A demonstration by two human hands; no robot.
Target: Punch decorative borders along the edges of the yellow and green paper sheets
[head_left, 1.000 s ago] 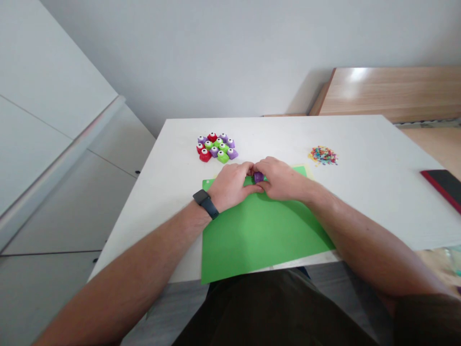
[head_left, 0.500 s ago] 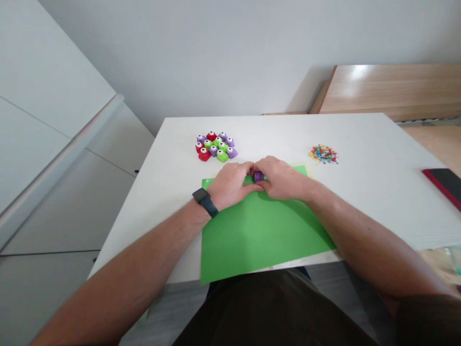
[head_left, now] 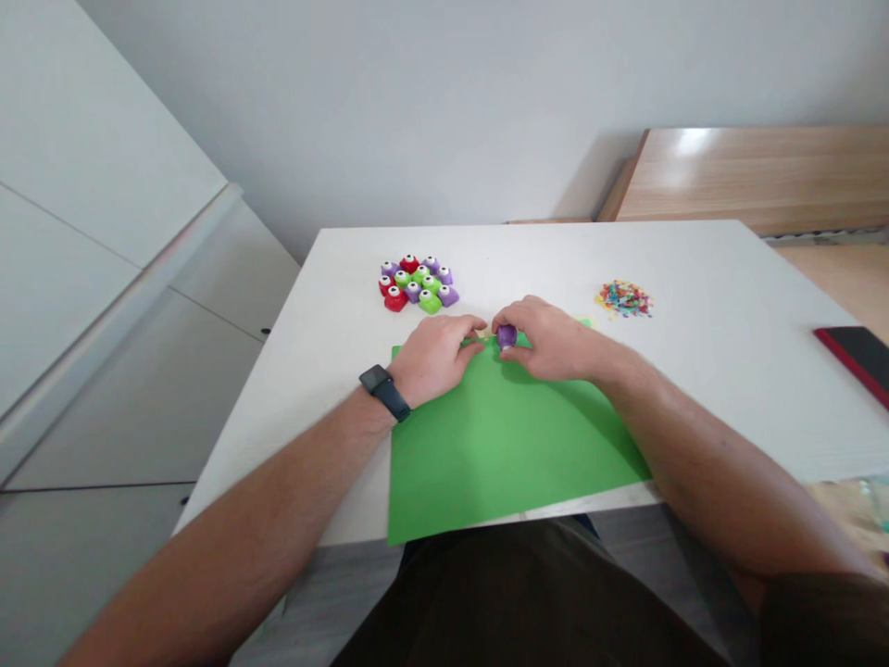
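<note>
Between the thumb and fingers of my right hand (head_left: 548, 341) is a small purple object (head_left: 507, 337), held over the back part of a green sheet (head_left: 500, 454). My left hand (head_left: 439, 354), with a dark watch on its wrist, is just left of it, thumb and fingers apart and nothing between them. A bit of pale yellow paper (head_left: 484, 333) shows behind the green sheet between the hands. Behind my left hand sits a cluster of red, green and purple pieces with eyeballs (head_left: 419, 283).
A pile of small colourful bits (head_left: 625, 297) lies at the back right of the white table (head_left: 528, 264). A dark notebook with a red edge (head_left: 857, 357) is at the right. White cabinets stand left, a wooden panel (head_left: 750, 176) back right.
My left hand has let go of the purple object and moved slightly left, its fingers parted. My right hand has shifted a little right with the object.
</note>
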